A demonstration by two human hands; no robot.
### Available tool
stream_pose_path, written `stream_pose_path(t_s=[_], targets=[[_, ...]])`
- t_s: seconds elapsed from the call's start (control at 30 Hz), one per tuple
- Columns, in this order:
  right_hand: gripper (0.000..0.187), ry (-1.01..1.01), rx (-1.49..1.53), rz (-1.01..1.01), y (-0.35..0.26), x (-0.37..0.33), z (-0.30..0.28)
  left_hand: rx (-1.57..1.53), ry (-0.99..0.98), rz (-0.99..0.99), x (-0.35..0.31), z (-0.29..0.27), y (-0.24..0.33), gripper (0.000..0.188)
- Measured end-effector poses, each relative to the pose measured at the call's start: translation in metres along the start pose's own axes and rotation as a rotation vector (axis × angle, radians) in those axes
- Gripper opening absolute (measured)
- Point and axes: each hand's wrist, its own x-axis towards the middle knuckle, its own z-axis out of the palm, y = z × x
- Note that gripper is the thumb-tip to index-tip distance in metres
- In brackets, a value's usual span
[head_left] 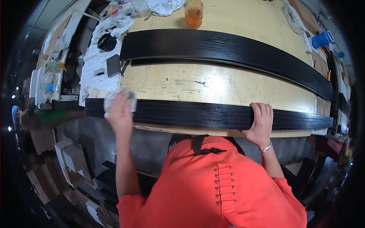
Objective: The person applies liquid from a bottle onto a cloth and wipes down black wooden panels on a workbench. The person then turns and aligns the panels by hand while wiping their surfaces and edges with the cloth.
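A long black board (190, 114) with a grained, grooved face lies along the near edge of the wooden table (171, 81). Near its left end, my left hand (121, 111) presses a crumpled white cloth (130, 99) onto the board, fingers closed over it. My right hand (261, 121) grips the same board right of the middle, fingers over the far edge and thumb on the near side. A second black board (224, 45), wider, lies farther back on the table, with a thin dark strip showing beneath its near edge.
Left of the boards, a stained white cloth (93, 62) carries a black bowl-like thing (107, 42), a dark grey block (113, 65) and a smaller grey block (99, 71). A bottle of orange liquid (194, 15) stands at the back. A blue container (322, 39) is at the far right.
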Motion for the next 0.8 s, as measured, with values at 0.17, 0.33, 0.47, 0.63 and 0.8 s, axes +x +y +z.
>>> stream_pose_path(t_s=[0.17, 0.33, 0.47, 0.63, 0.8], targets=[[0.08, -0.045, -0.005, -0.02, -0.005, 0.004, -0.005, -0.079, -0.127, 0.365, -0.016, 0.025, 0.118, 0.035], [0.085, -0.051, -0.02, 0.009, -0.008, 0.001, -0.004, -0.084, -0.21, 0.418, -0.027, 0.015, 0.082, 0.042], [0.089, -0.069, -0.107, -0.004, -0.015, 0.0, -0.003, 0.083, 0.03, 0.128, -0.006, -0.054, -0.086, 0.038], [0.094, -0.189, -0.126, -0.087, -0.092, 0.033, 0.009, -0.199, 0.278, -0.556, -0.015, -0.122, -0.272, 0.033], [0.094, -0.35, -0.038, -0.268, -0.234, 0.094, 0.048, -0.818, 0.334, -0.652, 0.007, -0.093, -0.223, 0.031]])
